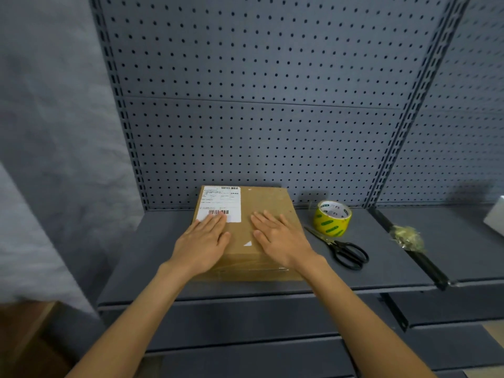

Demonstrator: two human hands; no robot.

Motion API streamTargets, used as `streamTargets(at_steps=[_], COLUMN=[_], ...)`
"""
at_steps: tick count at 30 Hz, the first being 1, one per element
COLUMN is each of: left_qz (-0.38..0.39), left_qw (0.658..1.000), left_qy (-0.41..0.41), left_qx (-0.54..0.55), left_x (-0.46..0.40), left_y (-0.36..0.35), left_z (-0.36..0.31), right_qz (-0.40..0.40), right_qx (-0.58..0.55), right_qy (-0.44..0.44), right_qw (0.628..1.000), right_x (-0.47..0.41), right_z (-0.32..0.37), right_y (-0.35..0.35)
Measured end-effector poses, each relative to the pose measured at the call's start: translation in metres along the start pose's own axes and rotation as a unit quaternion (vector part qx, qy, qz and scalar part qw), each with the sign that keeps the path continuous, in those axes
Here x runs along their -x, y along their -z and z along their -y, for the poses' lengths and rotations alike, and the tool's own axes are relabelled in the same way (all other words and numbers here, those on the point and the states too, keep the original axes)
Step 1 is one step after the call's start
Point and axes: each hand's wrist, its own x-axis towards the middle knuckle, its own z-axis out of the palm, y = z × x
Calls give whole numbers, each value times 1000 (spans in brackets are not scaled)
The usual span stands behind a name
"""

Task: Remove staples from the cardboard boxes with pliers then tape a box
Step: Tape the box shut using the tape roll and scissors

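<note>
While our hands, left (203,242) and right (281,241), press flat on the sealed cardboard box (268,203) | tape roll (332,218) at 3 o'clock | taping seemingly finished

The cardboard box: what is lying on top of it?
On the cardboard box: a shipping label and both flat hands, left hand, right hand. The hands cover part of the lid.

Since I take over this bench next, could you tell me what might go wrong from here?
The scissors lie close beside the right hand, blades toward the tape roll; a careless reach could nick a finger. Both the right and the left hand press flat on the box, so it might slide on the smooth shelf.
</note>
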Motion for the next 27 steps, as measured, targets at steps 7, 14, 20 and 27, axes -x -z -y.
streamTargets(at_steps=[7,14,20,27], left_qz=[-3,-2,-12,-9], left_qw=[1000,1000,1000,999], left_qy=[16,13,26,34], left_qx=[-6,-7,-7,-15], left_x=[6,7,6,11], left_y=[0,4,5,1], left_z=[-4,-3,-5,-6], right_qz=[-94,-85,-74,-121], right_qx=[-39,-72,-47,-76], right_qy=[8,-2,-25,-16], right_qw=[995,994,996,990], right_x=[12,20,16,30], right_z=[6,7,5,11], right_y=[-3,5,8,5])
